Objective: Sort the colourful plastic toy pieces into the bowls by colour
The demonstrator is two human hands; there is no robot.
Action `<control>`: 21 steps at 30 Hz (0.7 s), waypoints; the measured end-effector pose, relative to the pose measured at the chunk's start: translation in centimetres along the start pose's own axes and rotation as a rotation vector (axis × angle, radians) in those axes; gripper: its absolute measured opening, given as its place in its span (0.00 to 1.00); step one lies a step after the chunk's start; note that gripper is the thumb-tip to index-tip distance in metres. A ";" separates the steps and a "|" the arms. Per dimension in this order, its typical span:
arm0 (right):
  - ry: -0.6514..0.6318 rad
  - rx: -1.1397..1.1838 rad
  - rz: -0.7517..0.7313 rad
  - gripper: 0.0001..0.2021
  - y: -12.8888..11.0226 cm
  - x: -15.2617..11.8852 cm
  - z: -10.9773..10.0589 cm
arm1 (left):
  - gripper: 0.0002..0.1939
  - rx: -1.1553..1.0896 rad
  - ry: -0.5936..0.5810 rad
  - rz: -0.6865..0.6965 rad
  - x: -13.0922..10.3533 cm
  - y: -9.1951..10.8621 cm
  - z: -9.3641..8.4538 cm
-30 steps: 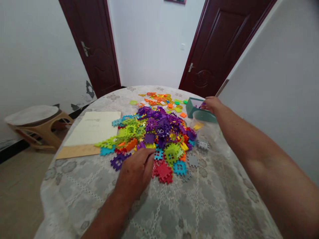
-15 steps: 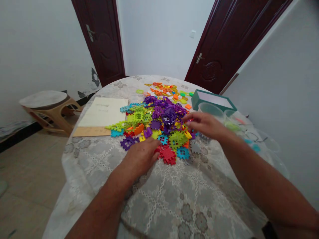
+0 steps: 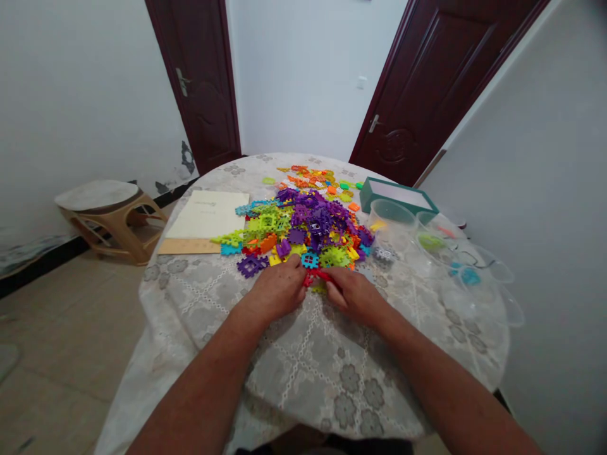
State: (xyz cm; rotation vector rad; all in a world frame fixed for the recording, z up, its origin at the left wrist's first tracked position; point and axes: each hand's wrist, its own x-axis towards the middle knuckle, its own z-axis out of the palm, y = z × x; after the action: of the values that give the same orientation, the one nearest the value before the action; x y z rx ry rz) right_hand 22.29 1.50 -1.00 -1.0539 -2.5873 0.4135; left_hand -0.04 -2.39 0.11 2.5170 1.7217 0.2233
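Note:
At the near edge of a pile of colourful interlocking plastic building pieces point(image 3: 313, 212), my two hands are close together. My right hand point(image 3: 355, 293) is closed, with a red building piece point(image 3: 324, 275) pinched at its fingertips. My left hand point(image 3: 281, 285) is closed too, its curled fingers on red building pieces point(image 3: 309, 279) just left of the right fingertips; the fingers partly hide them. Right behind the hands lie a blue window piece point(image 3: 310, 260) and a lime-green piece point(image 3: 334, 256). A purple window piece point(image 3: 251, 266) lies beyond my left wrist.
Cream paper sheets point(image 3: 208, 212) lie at the left of the patterned tablecloth point(image 3: 303, 379). On the right are a green box point(image 3: 398, 197) and clear plastic tubs point(image 3: 391, 218), some with pieces inside. Smaller orange pieces point(image 3: 308, 177) are spread behind the pile. A stool point(image 3: 114, 218) stands left.
My right hand has come from the pile's right side toward me and left, now gripping a red piece. My left hand stays at the near edge, its fingers closed on red pieces.

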 end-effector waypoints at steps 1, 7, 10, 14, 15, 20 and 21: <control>0.048 0.007 0.029 0.14 0.4 0.0 0.1 | 0.13 0.019 0.015 0.002 0.0 0.1 0.0; 0.220 0.385 0.275 0.11 2.3 -0.2 0.8 | 0.13 0.082 0.093 -0.040 0.7 0.0 0.0; 0.194 0.691 0.377 0.13 2.7 -0.1 1.0 | 0.12 0.050 0.135 -0.109 1.1 -0.2 0.0; 0.224 0.900 0.395 0.15 2.5 0.1 0.8 | 0.14 -0.162 0.265 -0.177 1.1 -0.1 0.0; 0.230 0.925 0.390 0.15 2.3 0.2 0.7 | 0.15 -0.246 0.293 -0.189 1.1 0.0 0.0; 0.306 0.931 0.390 0.14 1.2 0.3 0.9 | 0.16 -0.852 0.161 -0.251 1.4 0.9 0.4; 0.347 0.896 0.391 0.13 1.1 0.3 1.0 | 0.15 -0.965 0.125 -0.260 1.5 1.1 0.5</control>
State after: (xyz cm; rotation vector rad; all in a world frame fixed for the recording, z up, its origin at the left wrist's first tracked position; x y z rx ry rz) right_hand 22.34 2.29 -2.29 -1.1169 -1.5775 1.2078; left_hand 1.64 -1.40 -0.11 1.5899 1.4318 0.9345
